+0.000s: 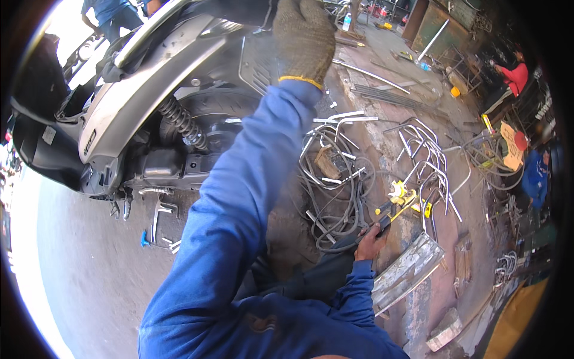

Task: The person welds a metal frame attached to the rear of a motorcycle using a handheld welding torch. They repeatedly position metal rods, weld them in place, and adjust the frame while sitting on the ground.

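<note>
My left hand, in a dark knitted glove with a yellow cuff edge, is raised at the upper edge beside the rear of a motor scooter. Its fingertips are cut off or turned away, so I cannot tell what they touch. My bare right hand is low on the right, closed around a black-and-yellow hand tool of a kind I cannot make out. Under the scooter's bodywork show a coil-spring shock absorber and the rear tyre.
Coiled grey cables and bent metal tubes lie across the floor. A metal sheet is beside my right arm. A blue-handled tool lies below the scooter. A person in red is at the far right; another stands top left.
</note>
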Demonstrator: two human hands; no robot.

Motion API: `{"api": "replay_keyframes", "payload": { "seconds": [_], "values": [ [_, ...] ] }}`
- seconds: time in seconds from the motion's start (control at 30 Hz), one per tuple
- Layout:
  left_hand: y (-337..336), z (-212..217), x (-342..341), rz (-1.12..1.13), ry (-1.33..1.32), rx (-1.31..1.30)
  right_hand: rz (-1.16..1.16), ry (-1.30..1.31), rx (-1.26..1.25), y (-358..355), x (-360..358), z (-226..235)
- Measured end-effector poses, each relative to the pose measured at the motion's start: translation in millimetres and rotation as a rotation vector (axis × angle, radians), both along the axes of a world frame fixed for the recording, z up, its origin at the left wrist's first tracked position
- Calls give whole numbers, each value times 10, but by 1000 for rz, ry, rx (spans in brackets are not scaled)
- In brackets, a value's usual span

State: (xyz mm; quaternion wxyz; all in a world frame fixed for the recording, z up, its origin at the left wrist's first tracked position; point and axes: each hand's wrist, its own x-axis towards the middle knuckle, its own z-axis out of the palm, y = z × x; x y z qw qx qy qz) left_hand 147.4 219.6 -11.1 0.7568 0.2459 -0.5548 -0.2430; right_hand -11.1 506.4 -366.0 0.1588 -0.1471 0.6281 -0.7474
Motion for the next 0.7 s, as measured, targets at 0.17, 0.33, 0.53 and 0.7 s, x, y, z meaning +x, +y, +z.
{"api": "replay_keyframes", "payload": {
  "seconds": [0.17,0.33,0.53,0.7],
  "values": [
    [-119,120,122,313,-423,-24,0,-40,-39,-31,5,-57],
    [-307,250,269,416,-630,-113,26,-60,30,-67,-8,-92],
    [-430,219,279,380,-682,-208,6,-2,-21,-121,29,-99],
    [-476,233,240,214,-614,-62,-2,-55,7,-125,-1,-138]
  ]
}}
